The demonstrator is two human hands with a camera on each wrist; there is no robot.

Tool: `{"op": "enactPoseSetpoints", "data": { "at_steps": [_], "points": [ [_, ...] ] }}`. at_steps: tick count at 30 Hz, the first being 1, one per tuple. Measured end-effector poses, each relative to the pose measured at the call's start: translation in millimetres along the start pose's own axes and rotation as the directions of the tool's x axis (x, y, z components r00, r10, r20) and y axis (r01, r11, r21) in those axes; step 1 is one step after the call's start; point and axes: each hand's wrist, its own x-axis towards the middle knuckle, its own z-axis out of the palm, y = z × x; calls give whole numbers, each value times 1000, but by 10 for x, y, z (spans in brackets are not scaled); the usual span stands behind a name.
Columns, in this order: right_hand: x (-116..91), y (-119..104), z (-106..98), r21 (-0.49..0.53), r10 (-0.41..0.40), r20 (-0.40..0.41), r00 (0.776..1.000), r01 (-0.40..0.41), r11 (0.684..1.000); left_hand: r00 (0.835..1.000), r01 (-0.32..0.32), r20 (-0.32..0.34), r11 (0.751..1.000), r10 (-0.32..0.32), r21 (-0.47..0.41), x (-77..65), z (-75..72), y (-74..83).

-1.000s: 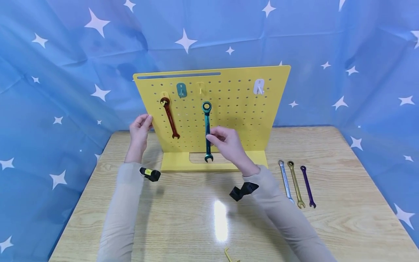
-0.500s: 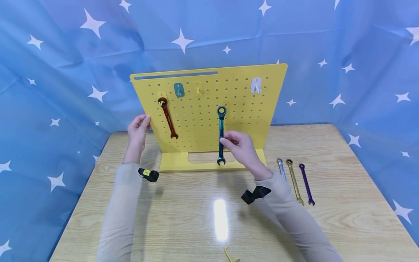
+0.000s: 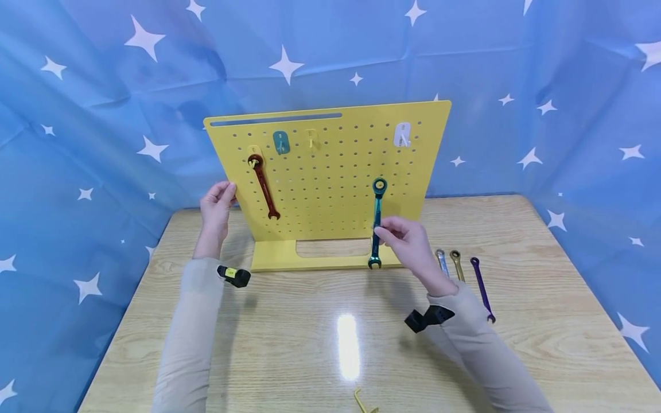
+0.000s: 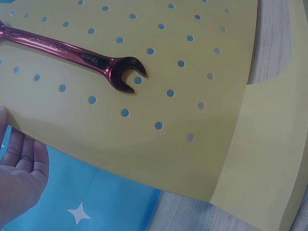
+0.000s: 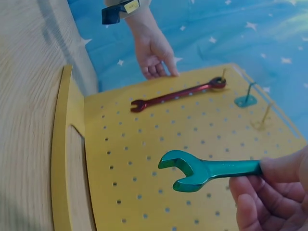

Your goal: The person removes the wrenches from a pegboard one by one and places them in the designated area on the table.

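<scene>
My right hand (image 3: 411, 244) pinches a green combination wrench (image 5: 211, 169) by the middle of its shaft. It hangs upright in front of the right part of the yellow pegboard (image 3: 330, 189), ring end up and open end down. With the thumb in front and the fingers behind, my left hand (image 3: 217, 209) grips the pegboard's left edge. A red wrench (image 3: 264, 186) hangs by its ring end from a yellow hook at the board's left; its open end fills part of the left wrist view. To its right are a teal hook (image 3: 281, 142), a yellow hook (image 3: 311, 139) and a white hook (image 3: 402, 135).
On the table (image 3: 289, 332) right of the board lie a silver wrench (image 3: 441, 261), a gold wrench (image 3: 457, 264) and a purple wrench (image 3: 482, 287), partly behind my right forearm. A loose yellow hook (image 3: 361, 400) lies at the front edge of view. A starry blue curtain (image 3: 361, 51) hangs behind.
My right hand has carried the green wrench to the right and slightly down, from the board's middle to its right part. My left hand stays on the board's edge.
</scene>
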Motion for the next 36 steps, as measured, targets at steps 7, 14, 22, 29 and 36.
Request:
{"op": "enactPoseSetpoints", "data": {
  "at_steps": [7,14,22,29,36],
  "points": [
    [-118,67,-212,-55,35,-28,999,-36,998,1000,-9,1,1000,9,-6,-4,11,-8],
    [-277,139,-472,-107,67,-59,996,-73,992,1000,-8,-4,1000,8,-3,-3,-4,-11],
    [-480,344,-803,-189,100,-100,990,-118,975,1000,-17,2,1000,17,16,-10,-10,-12],
    [-667,522,-1076,-234,162,-140,977,-192,953,999,-35,10,999,35,30,-7,-6,-18],
    [-849,723,-1319,-253,234,-162,959,-269,929,1000,-21,19,1000,21,15,-18,-7,-2]
  ]
}}
